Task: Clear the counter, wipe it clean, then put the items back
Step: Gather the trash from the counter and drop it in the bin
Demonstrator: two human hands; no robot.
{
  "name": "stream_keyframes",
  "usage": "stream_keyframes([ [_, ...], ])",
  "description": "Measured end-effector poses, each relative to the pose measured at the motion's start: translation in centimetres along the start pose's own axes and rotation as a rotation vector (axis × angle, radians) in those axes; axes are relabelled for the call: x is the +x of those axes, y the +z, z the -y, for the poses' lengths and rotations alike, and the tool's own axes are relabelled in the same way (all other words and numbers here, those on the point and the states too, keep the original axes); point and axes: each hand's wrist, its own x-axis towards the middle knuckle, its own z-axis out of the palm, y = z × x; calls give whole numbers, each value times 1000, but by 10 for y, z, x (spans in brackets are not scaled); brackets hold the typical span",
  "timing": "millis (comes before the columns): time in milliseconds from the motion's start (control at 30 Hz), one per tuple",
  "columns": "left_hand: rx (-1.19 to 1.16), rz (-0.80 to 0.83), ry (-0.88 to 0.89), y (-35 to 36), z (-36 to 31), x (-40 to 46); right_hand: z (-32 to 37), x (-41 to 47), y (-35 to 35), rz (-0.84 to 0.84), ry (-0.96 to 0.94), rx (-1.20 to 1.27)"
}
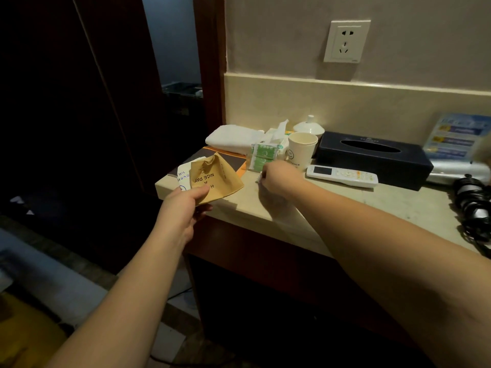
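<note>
1. Left hand (183, 205): grip closed on a crumpled brown paper bag (216, 179) printed "NICE DAY", with a white printed paper (183, 179) held behind it. Both are held just above the left end of the table (345, 208).
2. Right hand (277, 177): fingers curled, pinching a small white scrap (259, 179) at the table surface, just near of the green-and-white packets (261, 155). What the scrap is cannot be told.
3. Folded white towel (233, 138): lies at the far left of the table, on an orange-edged dark mat (236, 162).
4. Green-and-white packets: stand between the towel and the paper cup (301, 150), with white tissue (279, 132) sticking up behind them.
5. Paper cup: cream, with a smiley face, upright, just right of the packets. A white lidded ceramic cup (309, 127) stands behind it, against the wall.
6. White remote control (342, 176): lies flat, right of the right hand and in front of the dark tissue box (374, 158).
7. Dark tissue box: oval slot facing up, right of the cups.
8. Far right: a blue printed card (454, 136) leans at the wall, a silver object (457, 171) lies before it, and a black coiled cable (475, 205) rests at the table's right edge.
9. Wall socket (345, 41): mounted above the table.
</note>
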Motion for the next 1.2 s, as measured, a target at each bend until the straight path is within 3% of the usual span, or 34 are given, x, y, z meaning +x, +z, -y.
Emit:
stream_keyframes([
  [100,-5,14,13,4,2,-7,-6,-12,-9,-3,-3,140],
  [200,-32,67,20,14,0,-17,-23,-49,-38,-100,-33,463],
  [367,-39,215,4,48,3,-44,-73,-143,-63,-272,73,908],
  [633,87,511,-9,145,37,-117,-166,-278,-21,-407,295,1256],
  [767,134,677,-36,197,64,-170,-218,-343,-6,-468,442,1311],
  [967,233,943,-143,270,127,-275,-298,-458,5,-548,677,1203],
  [1200,417,1107,-321,326,219,-375,-369,-573,58,-580,992,1179],
])
